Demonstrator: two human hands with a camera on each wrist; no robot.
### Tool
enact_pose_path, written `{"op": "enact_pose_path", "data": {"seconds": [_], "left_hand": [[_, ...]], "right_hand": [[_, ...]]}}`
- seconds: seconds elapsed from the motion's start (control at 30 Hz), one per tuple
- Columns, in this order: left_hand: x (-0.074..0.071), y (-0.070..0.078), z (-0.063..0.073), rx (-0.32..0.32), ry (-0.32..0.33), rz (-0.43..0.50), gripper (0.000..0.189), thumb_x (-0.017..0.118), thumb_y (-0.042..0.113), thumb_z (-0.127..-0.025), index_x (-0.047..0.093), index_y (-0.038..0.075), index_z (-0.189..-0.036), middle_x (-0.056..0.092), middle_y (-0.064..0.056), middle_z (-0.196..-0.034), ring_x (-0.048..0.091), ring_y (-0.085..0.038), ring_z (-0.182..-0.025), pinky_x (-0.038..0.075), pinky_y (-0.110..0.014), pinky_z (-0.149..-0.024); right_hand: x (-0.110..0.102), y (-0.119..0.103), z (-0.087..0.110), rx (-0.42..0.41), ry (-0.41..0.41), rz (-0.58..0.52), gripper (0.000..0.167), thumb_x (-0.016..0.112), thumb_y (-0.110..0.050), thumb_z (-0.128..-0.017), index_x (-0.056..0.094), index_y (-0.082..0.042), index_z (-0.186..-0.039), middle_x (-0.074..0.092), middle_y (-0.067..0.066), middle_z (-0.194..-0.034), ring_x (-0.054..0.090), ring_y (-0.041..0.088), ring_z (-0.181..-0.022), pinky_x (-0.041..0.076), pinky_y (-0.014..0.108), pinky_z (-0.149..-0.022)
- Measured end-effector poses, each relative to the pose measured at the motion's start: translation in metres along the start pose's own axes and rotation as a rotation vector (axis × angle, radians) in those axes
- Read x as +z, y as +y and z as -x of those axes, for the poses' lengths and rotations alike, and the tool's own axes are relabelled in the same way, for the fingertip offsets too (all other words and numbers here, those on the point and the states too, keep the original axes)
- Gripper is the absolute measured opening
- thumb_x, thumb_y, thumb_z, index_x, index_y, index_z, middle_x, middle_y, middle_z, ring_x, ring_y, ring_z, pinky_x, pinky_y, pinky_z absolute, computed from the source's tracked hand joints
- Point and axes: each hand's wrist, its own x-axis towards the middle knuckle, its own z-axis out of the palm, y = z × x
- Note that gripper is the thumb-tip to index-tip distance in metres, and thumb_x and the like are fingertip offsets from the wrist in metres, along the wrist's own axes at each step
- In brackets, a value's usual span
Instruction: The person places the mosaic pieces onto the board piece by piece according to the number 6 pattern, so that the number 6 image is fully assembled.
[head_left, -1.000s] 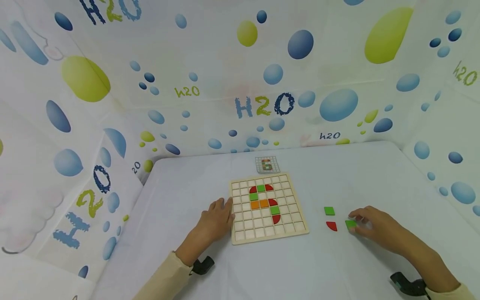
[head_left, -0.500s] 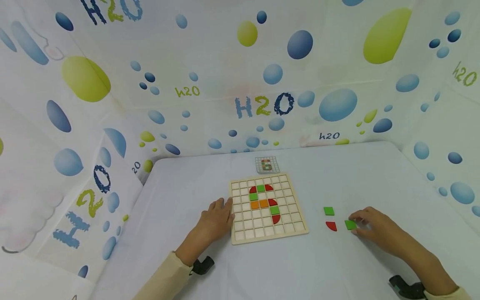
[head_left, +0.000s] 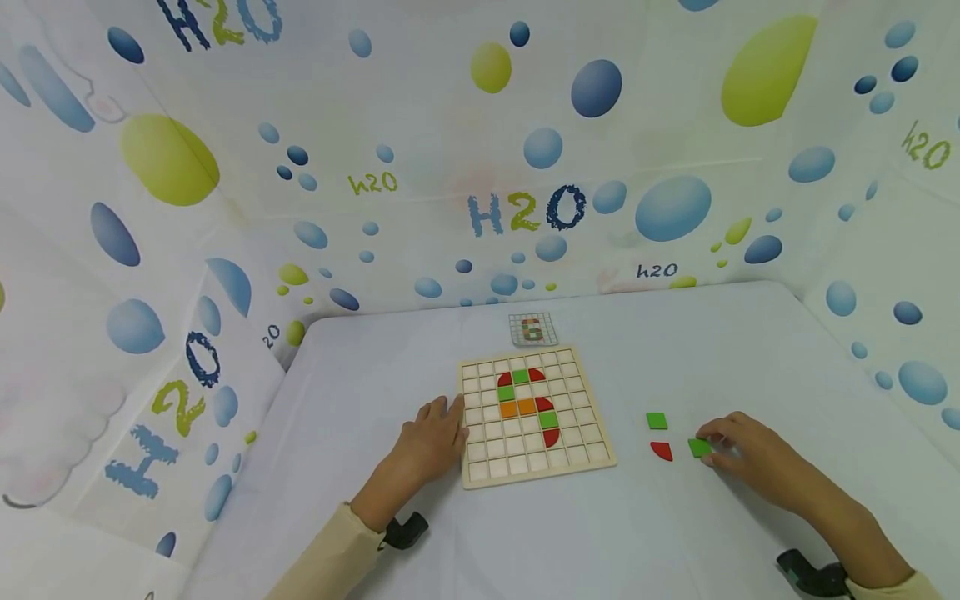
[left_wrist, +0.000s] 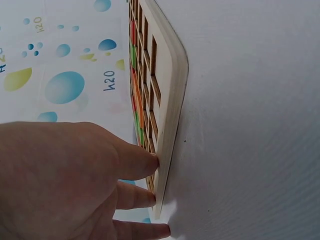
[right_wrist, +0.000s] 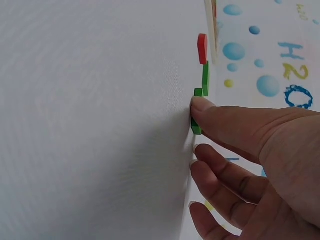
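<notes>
A square wooden grid board (head_left: 498,468) lies mid-table in the head view, holding red quarter-round, green square and orange square tiles in some of its cells. At the board's left edge rests my left hand (head_left: 431,442), its fingertips touching the rim in the left wrist view. On the right, my right hand (head_left: 753,454) pinches a green square tile (head_left: 699,448) at the tabletop. Its thumb presses one side in the right wrist view; the index fingertip is partly hidden. Just left of it lie another green square tile (head_left: 657,421) and a red quarter-round tile (head_left: 662,451).
A small card (head_left: 533,329) printed with a coloured grid pattern lies behind the board. White cloth covers the table (head_left: 360,367). A wall sheet (head_left: 420,108) with blue and green drops stands behind. Black wrist cameras (head_left: 407,531) sit on both wrists.
Almost nothing differs. The head view has shifted very slightly; both hands keep their places, the left at the board and the right at the green square tile.
</notes>
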Motion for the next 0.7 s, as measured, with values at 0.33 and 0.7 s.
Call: {"op": "enact_pose_path", "data": {"seconds": [0.33,0.7], "left_hand": [[-0.0004,0.0009,0.0002,-0.009,-0.004,-0.006,0.057,0.049,0.029,-0.113,0.038,0.002,-0.162,0.041,-0.029,-0.159,0.044,-0.048,-0.145,0.045,-0.071,-0.104],[-0.0012,0.0004,0.0008,-0.005,0.001,0.006,0.057,0.049,0.029,-0.113,0.038,0.002,-0.162,0.041,-0.029,-0.159,0.044,-0.048,-0.146,0.044,-0.071,-0.106]], "right_hand": [[0.0007,0.0004,-0.0007,-0.023,0.007,-0.012,0.03,0.085,-0.011,-0.088,0.072,-0.009,-0.115,0.067,0.0,-0.107,0.065,0.019,-0.096,0.059,0.027,-0.082],[-0.0018,-0.0005,-0.001,-0.033,0.009,0.009,0.03,0.084,-0.012,-0.089,0.071,-0.008,-0.115,0.067,-0.003,-0.105,0.065,0.019,-0.094,0.059,0.028,-0.082]]}}
